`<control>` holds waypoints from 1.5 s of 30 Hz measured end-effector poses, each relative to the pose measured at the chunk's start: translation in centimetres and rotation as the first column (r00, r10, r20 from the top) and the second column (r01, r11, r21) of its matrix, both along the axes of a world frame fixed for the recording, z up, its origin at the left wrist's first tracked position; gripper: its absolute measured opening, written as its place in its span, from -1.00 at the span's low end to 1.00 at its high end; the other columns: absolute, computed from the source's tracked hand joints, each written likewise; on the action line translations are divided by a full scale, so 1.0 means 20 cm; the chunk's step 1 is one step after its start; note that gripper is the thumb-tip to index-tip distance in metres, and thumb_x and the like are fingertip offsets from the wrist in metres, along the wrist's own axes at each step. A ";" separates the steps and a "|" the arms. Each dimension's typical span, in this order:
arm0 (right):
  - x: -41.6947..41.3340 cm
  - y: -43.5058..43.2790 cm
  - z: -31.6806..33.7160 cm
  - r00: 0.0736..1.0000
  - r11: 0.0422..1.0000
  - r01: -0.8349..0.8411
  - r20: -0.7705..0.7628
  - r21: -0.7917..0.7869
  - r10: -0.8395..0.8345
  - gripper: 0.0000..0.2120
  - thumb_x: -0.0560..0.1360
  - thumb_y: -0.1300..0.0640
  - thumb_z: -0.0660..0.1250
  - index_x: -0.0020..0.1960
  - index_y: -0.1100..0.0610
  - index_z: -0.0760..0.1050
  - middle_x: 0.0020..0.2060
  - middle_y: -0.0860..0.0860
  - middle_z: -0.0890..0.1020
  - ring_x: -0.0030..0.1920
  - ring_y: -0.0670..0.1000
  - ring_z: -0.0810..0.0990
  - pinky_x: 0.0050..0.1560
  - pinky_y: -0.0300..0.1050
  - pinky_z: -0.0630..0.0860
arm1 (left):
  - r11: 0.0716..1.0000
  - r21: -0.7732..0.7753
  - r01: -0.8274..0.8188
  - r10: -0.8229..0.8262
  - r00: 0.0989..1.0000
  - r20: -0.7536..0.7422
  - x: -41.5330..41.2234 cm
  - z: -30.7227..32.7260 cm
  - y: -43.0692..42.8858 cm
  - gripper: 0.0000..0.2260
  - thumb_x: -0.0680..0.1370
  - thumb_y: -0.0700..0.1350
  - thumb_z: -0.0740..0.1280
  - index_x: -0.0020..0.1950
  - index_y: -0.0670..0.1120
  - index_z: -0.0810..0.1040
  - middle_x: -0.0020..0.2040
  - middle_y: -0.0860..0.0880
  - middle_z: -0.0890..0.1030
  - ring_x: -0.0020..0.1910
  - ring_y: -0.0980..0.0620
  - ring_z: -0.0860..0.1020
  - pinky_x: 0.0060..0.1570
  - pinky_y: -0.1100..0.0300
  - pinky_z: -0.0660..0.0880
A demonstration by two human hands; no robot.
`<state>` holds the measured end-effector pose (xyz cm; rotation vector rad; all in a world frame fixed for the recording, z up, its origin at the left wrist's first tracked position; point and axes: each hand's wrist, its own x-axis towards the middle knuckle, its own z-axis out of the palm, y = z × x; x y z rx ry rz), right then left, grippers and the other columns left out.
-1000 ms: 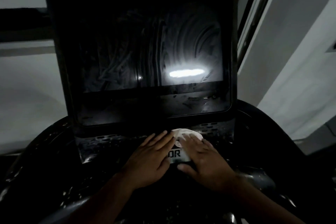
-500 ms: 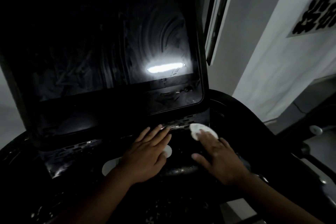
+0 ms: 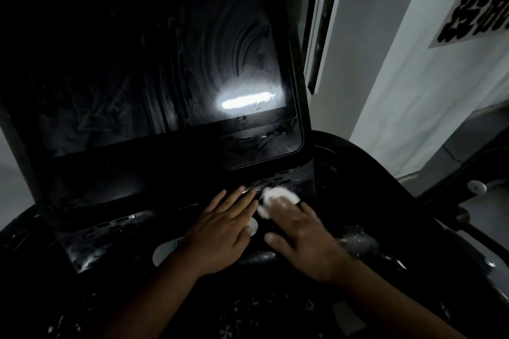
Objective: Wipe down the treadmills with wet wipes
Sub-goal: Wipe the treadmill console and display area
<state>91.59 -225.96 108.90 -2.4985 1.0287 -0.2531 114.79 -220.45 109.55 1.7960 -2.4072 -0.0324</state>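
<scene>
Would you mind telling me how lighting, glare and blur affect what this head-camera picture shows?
Head view: very dim, the treadmill console nearly black; a bright glare streak on the screen reveals swirled smears. Head view: the right hand and its white wipe are motion-blurred, the left hand sharper; the wide lens slants the door frame.

Pale wall (image 3: 358, 63); black-lettered sign (image 3: 476, 0); dim light.
</scene>
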 end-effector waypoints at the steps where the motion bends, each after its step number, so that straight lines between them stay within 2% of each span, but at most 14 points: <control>1: -0.01 0.03 -0.01 0.997 0.997 -0.070 0.029 0.022 0.070 -0.29 0.56 -0.47 -0.18 0.61 -0.17 0.11 0.56 -0.27 0.01 0.59 -0.23 -0.08 0.59 -0.01 -0.09 | 1.000 0.012 0.002 -0.002 1.000 -0.004 0.00 0.00 0.00 -0.47 0.66 0.08 -0.01 0.62 -0.02 0.25 0.66 0.11 0.00 0.63 0.16 -0.13 0.56 0.04 -0.11; 3: -0.09 0.02 -0.01 0.995 0.995 -0.095 0.007 0.024 0.095 -0.34 0.58 -0.44 -0.17 0.60 -0.21 0.08 0.56 -0.30 0.01 0.57 -0.27 -0.09 0.59 -0.03 -0.12 | 1.000 0.029 0.007 -0.007 1.000 -0.007 0.00 0.00 0.00 -0.46 0.66 0.09 -0.05 0.64 -0.01 0.18 0.66 0.13 -0.07 0.61 0.18 -0.19 0.56 0.04 -0.15; 8: -0.06 -0.08 -0.02 0.976 0.990 0.135 -0.167 -0.038 -0.140 -0.05 0.32 -0.59 -0.48 0.59 -0.12 -0.32 0.55 -0.17 -0.32 0.57 -0.13 -0.35 0.57 -0.03 -0.29 | 1.000 0.023 0.014 -0.014 1.000 0.002 -0.01 0.01 0.00 -0.45 0.66 0.08 -0.07 0.66 0.00 0.10 0.65 0.12 -0.10 0.61 0.19 -0.24 0.56 0.05 -0.19; 12: -0.05 -0.03 -0.01 0.992 0.995 -0.098 -0.075 0.003 0.098 -0.20 0.52 -0.51 -0.27 0.63 -0.13 -0.10 0.61 -0.19 -0.08 0.59 -0.21 -0.21 0.59 -0.02 -0.18 | 1.000 -0.009 0.014 -0.014 1.000 0.006 0.00 0.00 -0.01 -0.46 0.65 0.08 -0.02 0.63 -0.03 0.20 0.65 0.10 0.01 0.63 0.14 -0.12 0.55 0.04 -0.16; 14: -0.15 -0.07 -0.02 0.996 0.999 -0.043 -0.079 -0.027 0.040 -0.19 0.52 -0.51 -0.27 0.64 -0.11 -0.01 0.59 -0.21 -0.06 0.59 -0.21 -0.14 0.60 0.01 -0.11 | 1.000 -0.009 0.009 -0.009 1.000 0.007 -0.02 0.01 -0.02 -0.45 0.65 0.08 -0.01 0.63 -0.03 0.23 0.64 0.09 0.03 0.62 0.14 -0.09 0.54 0.05 -0.17; 18: -0.11 -0.17 -0.03 0.967 0.973 0.213 -0.124 -0.093 -0.224 0.00 0.36 -0.58 -0.46 0.64 -0.06 -0.17 0.55 -0.14 -0.27 0.58 -0.09 -0.29 0.56 0.01 -0.24 | 1.000 -0.001 -0.001 0.001 1.000 -0.004 -0.08 0.00 -0.05 -0.45 0.66 0.11 -0.05 0.64 -0.03 0.17 0.65 0.10 -0.02 0.62 0.14 -0.14 0.55 0.05 -0.20; 22: 0.05 -0.12 -0.02 0.993 0.994 0.098 -0.057 -0.054 -0.101 -0.12 0.45 -0.54 -0.36 0.64 -0.11 -0.12 0.56 -0.13 -0.27 0.57 -0.08 -0.38 0.57 0.02 -0.27 | 0.999 -0.039 -0.015 0.017 0.999 0.038 -0.08 -0.02 -0.06 -0.48 0.64 0.07 0.06 0.59 -0.06 0.32 0.63 0.04 0.19 0.62 0.09 0.06 0.53 0.02 -0.05; 26: -0.11 -0.11 -0.03 0.993 0.995 -0.095 -0.079 -0.035 0.092 -0.23 0.53 -0.49 -0.27 0.64 -0.15 -0.04 0.61 -0.22 -0.05 0.59 -0.22 -0.20 0.59 -0.03 -0.18 | 1.000 -0.025 -0.004 0.005 1.000 0.017 -0.08 -0.01 -0.06 -0.48 0.63 0.04 0.07 0.57 -0.08 0.34 0.62 0.04 0.22 0.62 0.09 0.07 0.54 0.00 0.00; 30: -0.20 -0.14 -0.02 0.988 0.991 0.132 -0.081 -0.039 -0.134 -0.10 0.42 -0.56 -0.38 0.63 -0.16 -0.03 0.58 -0.27 -0.07 0.58 -0.25 -0.17 0.58 0.06 -0.11 | 1.000 -0.003 -0.017 0.017 1.000 0.016 -0.08 -0.01 -0.05 -0.47 0.64 0.05 0.03 0.61 -0.04 0.26 0.65 0.08 0.09 0.63 0.14 -0.04 0.56 0.03 -0.07; 34: -0.16 0.01 -0.02 0.990 0.998 0.022 0.139 0.053 -0.029 -0.37 0.61 -0.30 -0.01 0.63 -0.13 0.04 0.55 -0.18 0.25 0.57 -0.23 0.08 0.58 -0.09 0.00 | 1.000 -0.008 -0.022 0.022 0.999 0.023 -0.09 0.00 -0.05 -0.47 0.64 0.06 0.01 0.61 -0.05 0.28 0.65 0.08 0.08 0.63 0.15 -0.04 0.55 0.03 -0.08; 36: -0.22 0.01 -0.04 0.966 0.998 0.022 0.254 0.062 -0.037 -0.46 0.64 -0.16 0.12 0.60 -0.12 0.17 0.46 -0.13 0.43 0.47 -0.17 0.32 0.50 -0.17 0.21 | 1.000 0.006 -0.028 0.028 0.999 0.023 -0.09 0.00 -0.05 -0.46 0.64 0.07 0.01 0.61 -0.04 0.27 0.64 0.08 0.08 0.62 0.15 -0.05 0.55 0.04 -0.11; 40: -0.27 -0.01 -0.05 0.904 0.992 0.125 0.415 -0.014 -0.107 -0.74 0.62 -0.05 0.27 0.22 -0.03 0.63 0.24 -0.23 0.51 0.28 -0.17 0.51 0.30 -0.20 0.47 | 0.999 0.011 -0.037 0.037 0.999 0.009 -0.09 0.00 -0.03 -0.46 0.66 0.09 -0.05 0.63 -0.02 0.22 0.65 0.10 0.03 0.62 0.16 -0.09 0.55 0.07 -0.18; 43: -0.26 0.02 -0.06 0.859 0.968 0.250 0.462 -0.002 -0.220 -0.89 0.55 0.11 0.38 0.02 0.02 0.68 0.15 -0.23 0.58 0.14 -0.16 0.59 0.18 -0.35 0.44 | 0.999 0.020 -0.044 0.045 0.999 -0.003 -0.09 0.00 -0.01 -0.47 0.67 0.08 -0.05 0.62 -0.02 0.24 0.65 0.09 0.06 0.62 0.15 -0.06 0.55 0.06 -0.15; 45: -0.25 0.03 -0.06 0.826 0.944 0.328 0.471 0.047 -0.310 -0.91 0.58 0.07 0.37 -0.01 0.00 0.67 0.03 -0.19 0.63 0.04 -0.15 0.62 0.08 -0.35 0.48 | 0.997 0.059 -0.043 0.045 0.998 -0.037 -0.10 0.00 0.00 -0.45 0.66 0.11 -0.12 0.65 0.02 0.15 0.65 0.12 -0.01 0.62 0.19 -0.15 0.56 0.08 -0.21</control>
